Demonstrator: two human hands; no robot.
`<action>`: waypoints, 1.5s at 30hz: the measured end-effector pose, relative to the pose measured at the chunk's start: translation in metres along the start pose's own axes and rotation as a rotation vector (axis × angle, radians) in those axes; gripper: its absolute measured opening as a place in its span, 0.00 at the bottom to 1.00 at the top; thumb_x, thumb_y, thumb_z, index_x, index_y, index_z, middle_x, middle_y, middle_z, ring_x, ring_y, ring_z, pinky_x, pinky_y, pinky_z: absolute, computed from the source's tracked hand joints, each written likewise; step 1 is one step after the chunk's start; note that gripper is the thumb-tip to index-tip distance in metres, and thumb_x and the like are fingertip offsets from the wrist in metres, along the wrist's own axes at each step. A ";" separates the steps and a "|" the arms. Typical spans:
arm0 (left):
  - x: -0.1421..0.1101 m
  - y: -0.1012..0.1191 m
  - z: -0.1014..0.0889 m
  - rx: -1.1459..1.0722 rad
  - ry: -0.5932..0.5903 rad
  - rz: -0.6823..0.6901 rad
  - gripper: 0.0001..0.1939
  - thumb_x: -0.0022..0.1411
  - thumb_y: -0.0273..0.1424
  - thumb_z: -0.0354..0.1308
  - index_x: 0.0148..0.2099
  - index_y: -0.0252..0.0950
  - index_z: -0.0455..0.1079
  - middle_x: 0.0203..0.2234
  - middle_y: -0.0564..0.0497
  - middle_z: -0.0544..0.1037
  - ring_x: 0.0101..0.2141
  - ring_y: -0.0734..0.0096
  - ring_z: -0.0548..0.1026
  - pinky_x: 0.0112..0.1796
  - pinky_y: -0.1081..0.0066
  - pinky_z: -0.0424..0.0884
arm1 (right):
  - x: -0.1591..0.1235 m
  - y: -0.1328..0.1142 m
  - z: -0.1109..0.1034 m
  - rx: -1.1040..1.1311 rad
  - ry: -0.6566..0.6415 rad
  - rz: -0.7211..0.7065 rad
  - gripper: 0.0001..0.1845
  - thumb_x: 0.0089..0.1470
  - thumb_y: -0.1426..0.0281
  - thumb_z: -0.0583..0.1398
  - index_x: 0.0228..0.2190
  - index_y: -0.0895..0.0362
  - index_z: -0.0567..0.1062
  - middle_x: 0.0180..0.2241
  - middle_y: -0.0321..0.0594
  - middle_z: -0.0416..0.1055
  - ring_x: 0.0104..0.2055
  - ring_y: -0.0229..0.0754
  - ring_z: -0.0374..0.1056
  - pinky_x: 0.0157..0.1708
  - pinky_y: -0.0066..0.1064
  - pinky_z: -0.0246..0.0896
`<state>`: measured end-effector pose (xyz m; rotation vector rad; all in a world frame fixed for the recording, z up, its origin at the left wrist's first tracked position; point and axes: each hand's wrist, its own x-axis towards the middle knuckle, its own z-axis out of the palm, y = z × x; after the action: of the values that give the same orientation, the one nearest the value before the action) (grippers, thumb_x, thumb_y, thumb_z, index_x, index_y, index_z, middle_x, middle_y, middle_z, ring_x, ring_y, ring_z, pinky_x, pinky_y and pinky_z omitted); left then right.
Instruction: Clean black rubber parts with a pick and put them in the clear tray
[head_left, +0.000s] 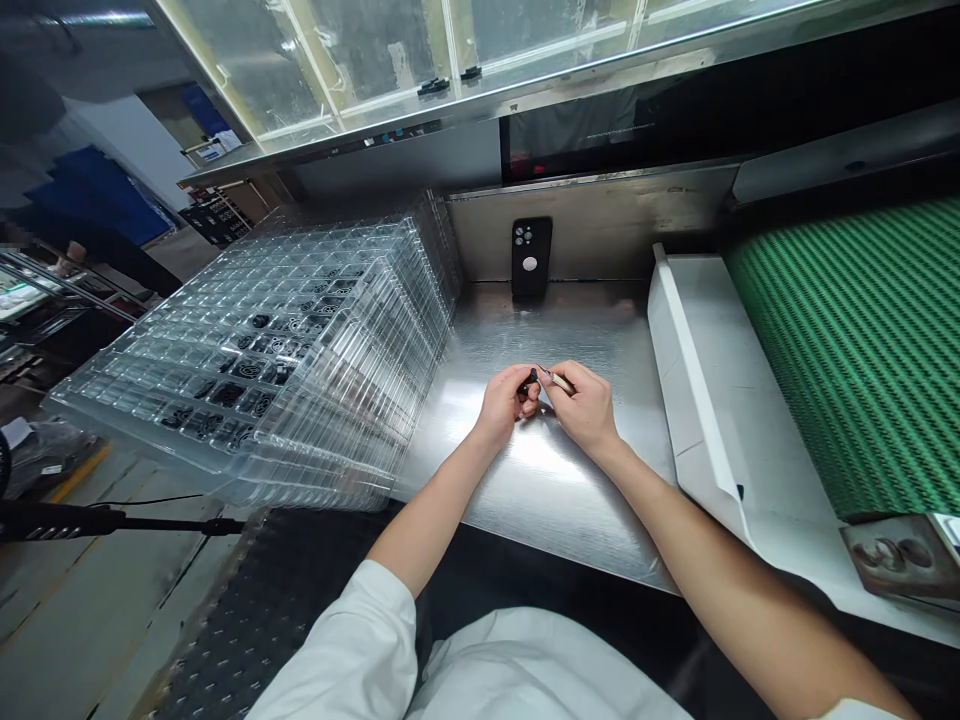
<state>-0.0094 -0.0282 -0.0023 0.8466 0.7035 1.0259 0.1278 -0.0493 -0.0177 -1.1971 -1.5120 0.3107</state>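
My left hand [504, 402] is closed on a small black part [531, 380], held between thumb and fingers over the metal table [487, 490]. The part's exact kind is too small to tell. Facing it from the right, my right hand [585, 405] grips a slim pen-like tool [559, 381] with a light-coloured shaft. The tool's tip points left and lies close to the black part; whether they touch I cannot tell.
On the left stands a tall stack of clear plastic trays [300, 290], with black parts in some top pockets. A black phone [532, 258] leans against the back panel. A white guard [697, 380] borders the table's right, beside a green conveyor belt [862, 350]. Another person [97, 250] is far left.
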 end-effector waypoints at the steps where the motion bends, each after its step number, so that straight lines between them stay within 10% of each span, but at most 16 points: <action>1: 0.000 0.000 0.001 0.005 0.002 -0.001 0.16 0.59 0.41 0.64 0.40 0.32 0.72 0.20 0.56 0.67 0.16 0.82 0.59 0.19 0.77 0.50 | 0.000 0.000 0.000 -0.003 0.001 0.001 0.15 0.65 0.61 0.60 0.27 0.54 0.74 0.27 0.35 0.72 0.29 0.41 0.65 0.31 0.33 0.55; 24: 0.002 -0.002 0.001 0.179 0.084 0.100 0.22 0.54 0.38 0.70 0.47 0.35 0.68 0.19 0.59 0.70 0.16 0.82 0.60 0.20 0.78 0.52 | 0.004 -0.001 -0.001 0.055 -0.051 0.058 0.12 0.61 0.62 0.60 0.40 0.53 0.80 0.39 0.42 0.78 0.40 0.47 0.72 0.40 0.37 0.64; 45: 0.001 0.002 -0.001 0.066 -0.016 0.086 0.24 0.54 0.45 0.70 0.46 0.34 0.74 0.22 0.56 0.69 0.17 0.83 0.59 0.20 0.77 0.48 | 0.006 -0.002 -0.004 0.156 -0.048 0.202 0.17 0.60 0.53 0.62 0.30 0.54 0.76 0.26 0.35 0.72 0.29 0.42 0.66 0.32 0.33 0.59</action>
<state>-0.0102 -0.0264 -0.0014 0.9485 0.6952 1.0765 0.1311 -0.0468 -0.0109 -1.2263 -1.3824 0.5859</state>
